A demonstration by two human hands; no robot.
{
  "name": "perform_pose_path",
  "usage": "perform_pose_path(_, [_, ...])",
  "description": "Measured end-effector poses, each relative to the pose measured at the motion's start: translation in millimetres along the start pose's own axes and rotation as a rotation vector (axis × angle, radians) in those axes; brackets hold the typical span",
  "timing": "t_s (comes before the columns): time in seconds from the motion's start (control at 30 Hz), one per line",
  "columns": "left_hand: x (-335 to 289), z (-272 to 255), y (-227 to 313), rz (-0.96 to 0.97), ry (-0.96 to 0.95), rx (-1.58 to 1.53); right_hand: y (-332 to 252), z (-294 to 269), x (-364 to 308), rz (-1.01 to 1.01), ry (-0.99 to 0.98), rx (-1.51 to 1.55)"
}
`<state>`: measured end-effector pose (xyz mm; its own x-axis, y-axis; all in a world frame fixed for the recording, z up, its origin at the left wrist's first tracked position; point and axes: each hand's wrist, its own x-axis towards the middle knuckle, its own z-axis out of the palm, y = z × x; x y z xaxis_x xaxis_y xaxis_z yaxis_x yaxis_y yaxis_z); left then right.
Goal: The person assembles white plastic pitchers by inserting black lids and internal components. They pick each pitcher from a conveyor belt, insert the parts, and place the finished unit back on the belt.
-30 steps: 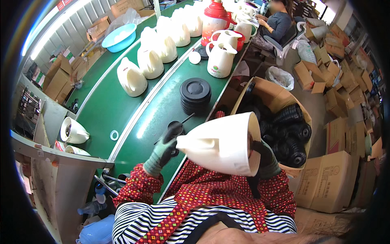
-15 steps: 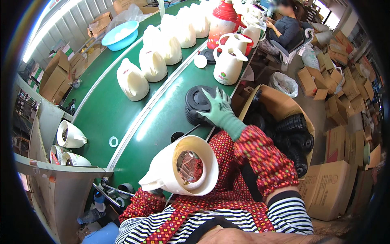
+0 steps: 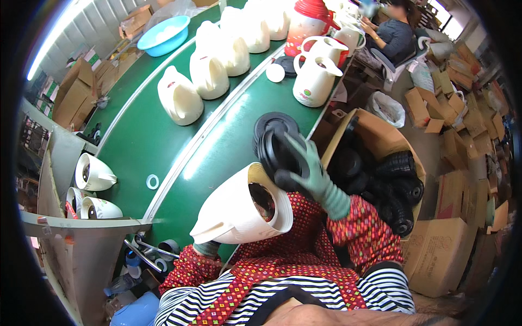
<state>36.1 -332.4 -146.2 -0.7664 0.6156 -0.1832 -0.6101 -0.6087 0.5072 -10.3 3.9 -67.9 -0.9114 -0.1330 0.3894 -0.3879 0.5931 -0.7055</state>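
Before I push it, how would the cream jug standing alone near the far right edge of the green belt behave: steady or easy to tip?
The cream jug is tall over a modest base, so a push near its top would probably tip it. It looks like hard moulded plastic, likely stiff and light. It stands close to the green belt edge, so it might slide off.

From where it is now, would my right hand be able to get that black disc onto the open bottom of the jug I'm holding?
Probably yes. The right hand grips a black disc right beside the cream jug, whose open end faces it with nothing between.
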Motion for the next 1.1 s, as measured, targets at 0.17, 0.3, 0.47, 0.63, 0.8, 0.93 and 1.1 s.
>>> perform_pose_path(0.17, [28, 12, -23, -0.034, -0.096, 0.011, -48, -23, -77, 0.079, -0.017, 0.083])
perform_pose_path(0.3, [42, 24, -38, -0.084, -0.163, 0.041, -53, -36, -114, 0.127, 0.075, 0.155])
perform_pose_path(0.47, [49, 37, -48, -0.120, -0.228, 0.133, -53, -48, -146, 0.120, 0.231, 0.267])
perform_pose_path(0.63, [57, 93, -42, -0.160, -0.224, 0.467, -54, -73, -162, 0.009, 0.390, 0.220])
perform_pose_path(0.8, [75, 65, -59, -0.135, -0.174, 0.839, -62, -94, -173, 0.094, 0.496, 0.345])
perform_pose_path(0.93, [63, 85, -71, -0.208, -0.290, 0.745, -57, -83, -188, 0.029, 0.431, 0.354])
perform_pose_path(1.1, [54, 98, -67, -0.189, -0.251, 0.693, -58, -84, -195, 0.011, 0.387, 0.345])
